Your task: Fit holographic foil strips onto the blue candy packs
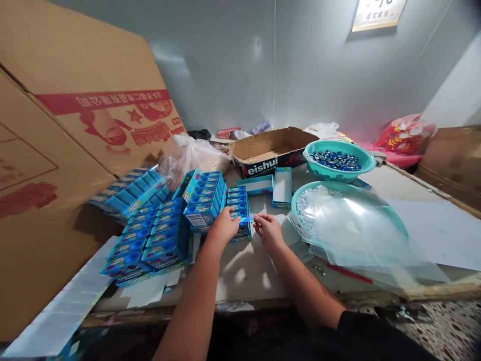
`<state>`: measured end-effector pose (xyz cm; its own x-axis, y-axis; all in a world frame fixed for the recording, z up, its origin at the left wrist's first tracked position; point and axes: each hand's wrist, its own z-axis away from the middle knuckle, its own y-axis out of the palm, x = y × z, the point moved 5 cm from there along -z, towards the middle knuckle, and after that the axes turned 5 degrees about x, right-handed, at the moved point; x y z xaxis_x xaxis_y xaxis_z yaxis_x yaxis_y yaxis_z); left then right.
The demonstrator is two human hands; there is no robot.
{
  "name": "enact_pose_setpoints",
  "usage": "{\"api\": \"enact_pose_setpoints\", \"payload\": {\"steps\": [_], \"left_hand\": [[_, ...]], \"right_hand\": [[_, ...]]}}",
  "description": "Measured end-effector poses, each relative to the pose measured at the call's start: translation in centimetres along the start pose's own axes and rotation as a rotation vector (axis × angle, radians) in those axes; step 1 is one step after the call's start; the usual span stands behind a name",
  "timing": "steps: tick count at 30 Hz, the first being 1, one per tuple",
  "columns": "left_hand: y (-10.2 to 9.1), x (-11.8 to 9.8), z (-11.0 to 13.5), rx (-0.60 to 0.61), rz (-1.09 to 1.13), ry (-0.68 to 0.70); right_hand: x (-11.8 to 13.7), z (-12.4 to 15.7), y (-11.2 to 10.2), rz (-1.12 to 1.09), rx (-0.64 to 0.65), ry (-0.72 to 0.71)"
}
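A small shiny blue strip (247, 219) stretches between my two hands above the table. My left hand (226, 226) pinches its left end, over the front of a narrow row of small blue printed boxes (237, 196). The fingertips of my right hand (268, 230) are closed at the strip's other end. Just left of my left hand stands a stack of blue boxes (205, 200), and further left are more blue boxes with round openings (165, 233). An open blue tray (282, 186) lies beyond my right hand. What the strip is, I cannot make out.
To the right, a turquoise basin of white pieces (300, 220) is partly covered by clear plastic sheets (353, 225). Behind it sits a turquoise bowl (311, 168) of dark blue shiny pieces. An open cardboard carton (248, 153) stands at the back; a large cardboard box (75, 60) walls the left.
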<state>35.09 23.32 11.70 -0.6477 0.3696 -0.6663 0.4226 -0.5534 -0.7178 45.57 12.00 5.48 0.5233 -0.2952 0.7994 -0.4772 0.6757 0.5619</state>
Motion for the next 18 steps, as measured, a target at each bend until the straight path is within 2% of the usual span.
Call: {"api": "enact_pose_setpoints", "payload": {"steps": [4, 9, 15, 18], "left_hand": [[-0.1, -0.1, 0.3, -0.105, -0.113, 0.004], [0.0, -0.7, 0.7, -0.137, -0.245, 0.018], [0.1, -0.8, 0.9, -0.215, -0.358, 0.055], [0.4, -1.2, 1.0, -0.249, -0.364, 0.072]], "right_hand": [[-0.2, -0.2, -0.2, 0.043, -0.029, -0.069], [-0.4, -0.3, -0.2, 0.164, -0.042, -0.136], [-1.4, -1.6, 0.7, 0.397, 0.058, -0.066], [-1.5, -1.0, 1.4, 0.518, 0.075, -0.053]]}}
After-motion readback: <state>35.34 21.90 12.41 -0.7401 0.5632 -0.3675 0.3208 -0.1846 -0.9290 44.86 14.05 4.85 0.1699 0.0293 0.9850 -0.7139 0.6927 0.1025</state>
